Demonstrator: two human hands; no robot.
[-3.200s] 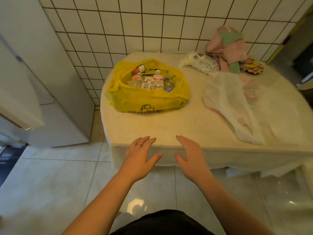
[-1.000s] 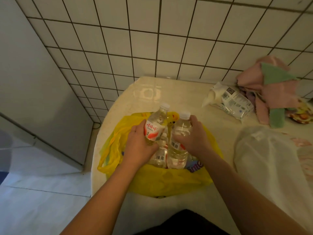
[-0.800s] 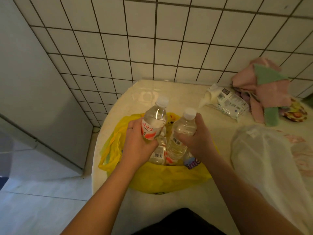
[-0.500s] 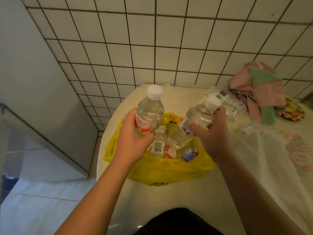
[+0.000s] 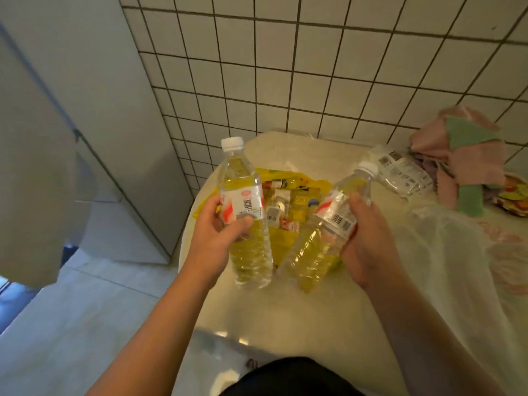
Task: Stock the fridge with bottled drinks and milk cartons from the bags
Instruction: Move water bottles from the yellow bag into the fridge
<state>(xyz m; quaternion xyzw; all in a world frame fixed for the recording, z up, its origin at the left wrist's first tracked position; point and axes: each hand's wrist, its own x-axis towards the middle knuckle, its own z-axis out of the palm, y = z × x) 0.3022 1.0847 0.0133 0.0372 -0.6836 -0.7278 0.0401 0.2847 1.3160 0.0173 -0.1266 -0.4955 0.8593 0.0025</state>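
Observation:
My left hand [image 5: 215, 235] grips a clear water bottle [image 5: 245, 215] with a white cap and a red-and-white label, held nearly upright above the table. My right hand [image 5: 367, 235] grips a second clear water bottle [image 5: 324, 230], tilted with its cap toward the upper right. Both are lifted clear of the yellow plastic bag [image 5: 281, 241], which lies open on the table behind them with several more small bottles and cartons [image 5: 281, 207] inside. The white fridge [image 5: 94, 115] stands to the left of the table.
The cream table [image 5: 285, 310] reaches the tiled wall. A clear plastic bag [image 5: 405, 174] lies at the back right beside a pink and green cloth pile [image 5: 463, 155]. A white translucent bag [image 5: 457, 252] covers the right side. An open white door panel [image 5: 31, 195] hangs at far left.
Both hands reached into the yellow bag, each took a water bottle, and have lifted the bottles up and toward me, out of the bag.

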